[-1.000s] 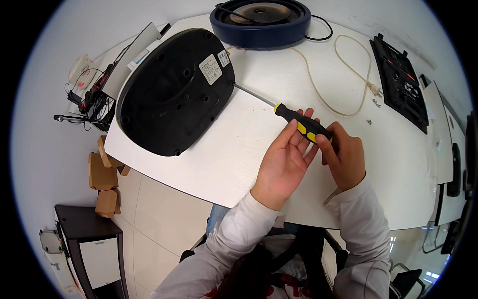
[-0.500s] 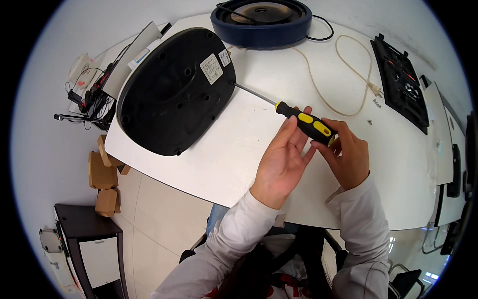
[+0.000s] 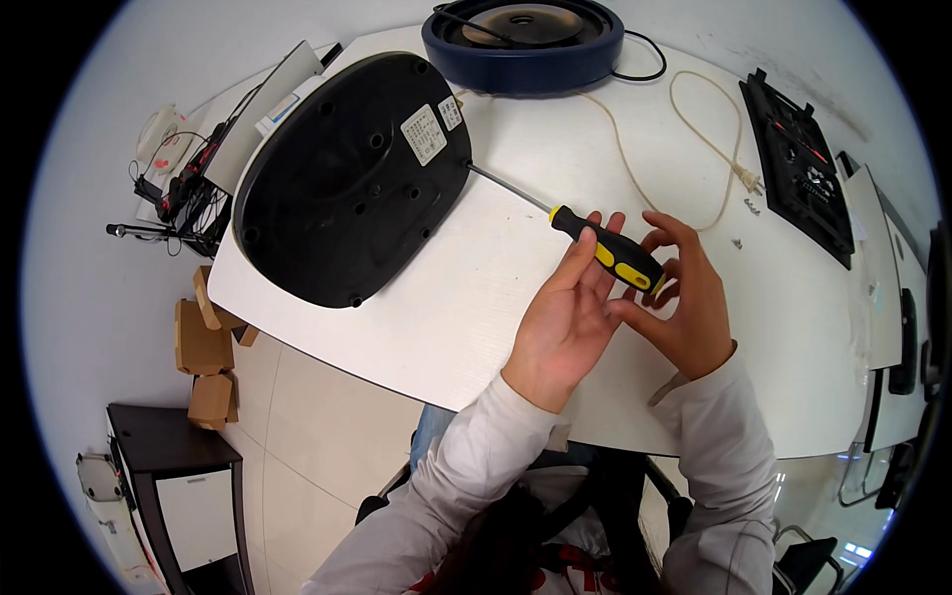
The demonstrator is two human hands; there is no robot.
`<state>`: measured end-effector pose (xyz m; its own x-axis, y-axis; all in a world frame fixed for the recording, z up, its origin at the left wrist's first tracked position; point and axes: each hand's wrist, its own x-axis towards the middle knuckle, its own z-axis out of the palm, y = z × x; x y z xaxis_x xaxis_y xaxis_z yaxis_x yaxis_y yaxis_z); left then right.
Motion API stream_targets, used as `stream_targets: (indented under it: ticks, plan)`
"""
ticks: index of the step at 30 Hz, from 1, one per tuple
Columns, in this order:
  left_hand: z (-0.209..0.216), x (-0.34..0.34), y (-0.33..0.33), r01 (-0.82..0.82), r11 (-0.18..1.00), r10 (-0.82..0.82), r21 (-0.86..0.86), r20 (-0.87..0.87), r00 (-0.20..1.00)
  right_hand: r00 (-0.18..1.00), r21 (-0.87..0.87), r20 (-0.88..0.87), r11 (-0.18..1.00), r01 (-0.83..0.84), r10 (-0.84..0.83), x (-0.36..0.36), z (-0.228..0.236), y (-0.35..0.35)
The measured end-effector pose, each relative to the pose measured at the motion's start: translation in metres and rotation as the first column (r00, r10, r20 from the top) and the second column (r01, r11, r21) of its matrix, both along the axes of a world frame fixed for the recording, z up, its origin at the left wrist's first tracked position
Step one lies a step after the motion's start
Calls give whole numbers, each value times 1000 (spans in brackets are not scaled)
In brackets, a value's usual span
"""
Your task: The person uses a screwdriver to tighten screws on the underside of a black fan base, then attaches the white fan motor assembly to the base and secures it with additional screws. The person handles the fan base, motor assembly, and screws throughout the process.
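Left hand point(image 3: 555, 337) pinches black-and-yellow screwdriver point(image 3: 617, 260); right hand point(image 3: 692, 312) spread around handle end, contact unclear. Tip hidden at edge of black, rounded plastic base point(image 3: 317, 213).

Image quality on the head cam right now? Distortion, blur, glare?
Head view: black corners, dark cabinet bent near the rim; left hand, right hand and screwdriver show no obvious motion blur; the black base loses detail in its dark underside, print on its larger label too small to read; bright glints at lower right.
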<state>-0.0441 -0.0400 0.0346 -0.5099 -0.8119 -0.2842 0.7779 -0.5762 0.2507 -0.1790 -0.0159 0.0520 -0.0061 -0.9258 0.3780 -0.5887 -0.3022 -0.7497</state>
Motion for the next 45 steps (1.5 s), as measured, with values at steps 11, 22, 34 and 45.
stream_targets:
  ticks: [11,22,34,45]
  plan:
    - [-2,-1,2,-5,998,2,63,52,999,991,17,7,991,134,-134,-4,-8,0]
    - [-6,0,3,7,999,-8,31,43,999,882,362,468,922,-135,-54,-6,-11,-4]
    - [-4,-1,1,13,999,-15,40,28,1000,949,-260,-310,965,-31,-53,-10,-7,-2]
    - [-5,2,1,9,999,-10,37,8,1000,969,-87,-190,986,145,-159,-6,-8,1]
